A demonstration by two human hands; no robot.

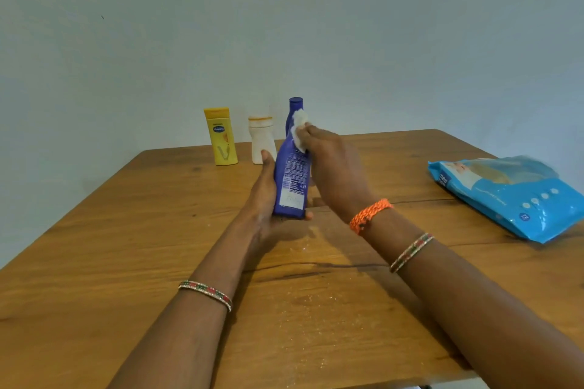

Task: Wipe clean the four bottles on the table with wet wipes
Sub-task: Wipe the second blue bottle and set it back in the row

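Observation:
My left hand (264, 199) grips a dark blue bottle (292, 177) from the left and under its base, holding it upright above the middle of the wooden table (126, 230). My right hand (331, 167) pinches a crumpled white wet wipe (299, 131) against the bottle's upper right side, just below the blue cap. A yellow bottle (221, 136) and a white bottle (262, 140) stand upright at the far edge, behind and left of my hands. A fourth bottle is not visible.
A blue pack of wet wipes (512, 196) lies on the right side of the table near its edge. A plain pale wall rises behind the table. Small wet specks dot the wood in front of my hands.

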